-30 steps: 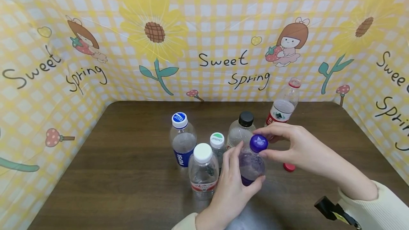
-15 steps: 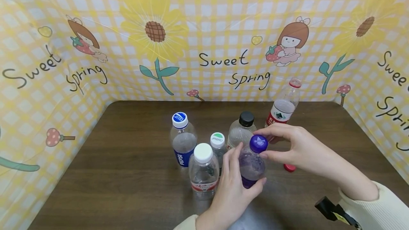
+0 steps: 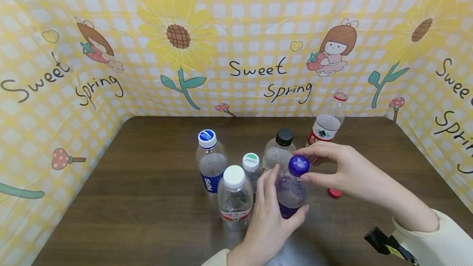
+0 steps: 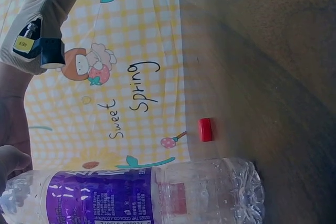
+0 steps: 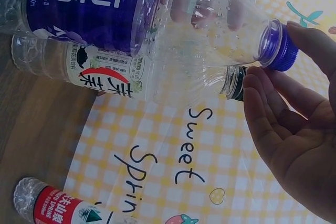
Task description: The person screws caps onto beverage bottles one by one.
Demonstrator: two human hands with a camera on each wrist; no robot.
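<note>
Both hands are on a clear bottle with a purple label (image 3: 290, 194). My left hand (image 3: 271, 221) grips its body, with the thumb on the near side and fingers on the left. The thumb and fingers of my right hand (image 3: 338, 169) pinch the purple cap (image 3: 298, 166), which sits on the neck. In the right wrist view, the cap (image 5: 284, 49) lies between thumb and fingertips. Behind this bottle is a black-capped bottle (image 3: 278, 153), partly hidden. The left wrist view shows the purple label (image 4: 100, 198) and the bottle's lower end.
To the left stand a white-capped bottle (image 3: 235, 200), a small bottle with a green-and-white cap (image 3: 251, 167) and a Pepsi bottle (image 3: 212, 165). An uncapped red-label bottle (image 3: 327, 122) stands behind my right hand. A loose red cap (image 3: 334, 193) lies on the brown table (image 3: 148, 216).
</note>
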